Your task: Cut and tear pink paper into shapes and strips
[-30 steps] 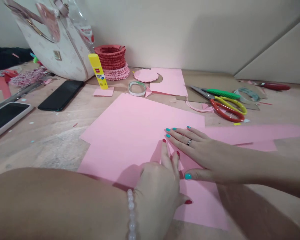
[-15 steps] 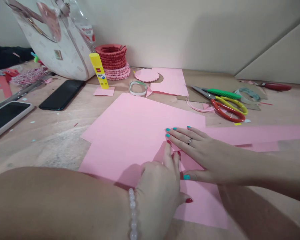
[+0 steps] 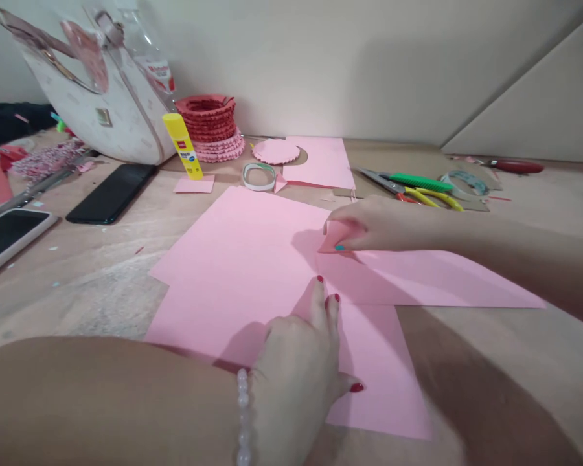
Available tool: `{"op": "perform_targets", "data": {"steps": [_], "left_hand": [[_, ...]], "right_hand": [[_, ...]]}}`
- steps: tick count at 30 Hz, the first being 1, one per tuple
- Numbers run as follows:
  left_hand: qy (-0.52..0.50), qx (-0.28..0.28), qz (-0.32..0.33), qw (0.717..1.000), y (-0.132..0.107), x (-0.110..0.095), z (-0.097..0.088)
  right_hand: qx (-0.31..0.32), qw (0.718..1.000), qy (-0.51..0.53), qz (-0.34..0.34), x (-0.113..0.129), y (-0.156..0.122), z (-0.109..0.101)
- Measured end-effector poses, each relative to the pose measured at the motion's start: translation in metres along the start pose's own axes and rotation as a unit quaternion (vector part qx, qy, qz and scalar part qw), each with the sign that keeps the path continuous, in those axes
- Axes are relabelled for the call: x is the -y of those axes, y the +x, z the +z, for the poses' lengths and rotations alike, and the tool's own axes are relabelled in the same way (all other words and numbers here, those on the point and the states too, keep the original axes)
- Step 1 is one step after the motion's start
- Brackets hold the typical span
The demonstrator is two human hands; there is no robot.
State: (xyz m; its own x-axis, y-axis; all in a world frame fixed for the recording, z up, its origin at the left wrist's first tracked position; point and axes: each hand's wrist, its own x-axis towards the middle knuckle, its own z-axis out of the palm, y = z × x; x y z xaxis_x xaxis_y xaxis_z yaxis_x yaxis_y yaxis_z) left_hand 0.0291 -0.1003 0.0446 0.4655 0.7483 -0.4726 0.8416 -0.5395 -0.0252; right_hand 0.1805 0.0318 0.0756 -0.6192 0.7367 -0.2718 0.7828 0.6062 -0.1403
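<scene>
My left hand (image 3: 296,375), with red nails and a beaded bracelet, lies on a large pink paper sheet (image 3: 238,259). Its index and middle fingers stretch forward, pressing beside the left end of a long pink paper strip (image 3: 432,278); the thumb rests apart on the sheet. Above the strip's left end, my right hand (image 3: 357,223), with turquoise nails, is closed in a pinch on a curled edge of pink paper. Whether that edge is part of the strip cannot be made out, as the fingers hide it.
Behind stand a yellow glue stick (image 3: 184,145), stacked red and pink paper rings (image 3: 206,120), a tape roll (image 3: 258,176) and a white handbag (image 3: 102,110). Scissors (image 3: 432,195) lie behind my right arm. Two phones (image 3: 111,194) lie at left, a red-handled tool (image 3: 517,166) at far right.
My right hand has lifted from lying flat on the paper, moved up and back, and closed on a paper edge. The strip has shifted towards me. My left hand stays pressed down.
</scene>
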Motion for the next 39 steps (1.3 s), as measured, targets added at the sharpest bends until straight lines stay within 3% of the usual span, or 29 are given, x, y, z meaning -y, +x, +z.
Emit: {"op": "perform_targets", "data": {"steps": [6, 9, 14, 19, 21, 27, 31, 34, 39], "left_hand": [[0.033, -0.003, 0.02, 0.999, -0.002, 0.001, -0.001], [0.045, -0.005, 0.022, 0.999, -0.004, 0.0, -0.001], [0.04, -0.007, 0.02, 0.999, -0.003, 0.0, 0.0], [0.046, -0.043, 0.057, 0.996, 0.001, 0.003, -0.002], [0.05, -0.056, 0.07, 0.995, 0.001, 0.005, -0.004], [0.06, -0.049, 0.071, 0.994, 0.002, 0.006, -0.007], [0.064, -0.045, 0.088, 0.993, 0.001, 0.006, -0.008], [0.056, -0.088, 0.102, 0.989, 0.005, 0.012, -0.01], [0.031, -0.249, 0.169, 0.953, 0.04, 0.047, -0.012]], "right_hand": [[0.04, 0.998, 0.027, 0.033, -0.014, 0.023, 0.002], [0.026, 0.999, 0.014, 0.029, -0.02, 0.03, 0.007], [-0.059, 0.997, -0.044, 0.036, -0.011, 0.022, 0.016], [-0.252, 0.958, -0.126, -0.06, 0.003, -0.01, 0.037], [-0.252, 0.958, -0.116, -0.076, 0.004, -0.023, 0.047], [-0.164, 0.985, -0.043, -0.02, -0.002, -0.049, 0.072], [-0.172, 0.983, -0.058, -0.02, -0.002, -0.058, 0.092], [-0.176, 0.982, -0.063, -0.015, -0.001, -0.06, 0.103], [-0.203, 0.979, -0.025, 0.0, 0.001, -0.06, 0.104]]}}
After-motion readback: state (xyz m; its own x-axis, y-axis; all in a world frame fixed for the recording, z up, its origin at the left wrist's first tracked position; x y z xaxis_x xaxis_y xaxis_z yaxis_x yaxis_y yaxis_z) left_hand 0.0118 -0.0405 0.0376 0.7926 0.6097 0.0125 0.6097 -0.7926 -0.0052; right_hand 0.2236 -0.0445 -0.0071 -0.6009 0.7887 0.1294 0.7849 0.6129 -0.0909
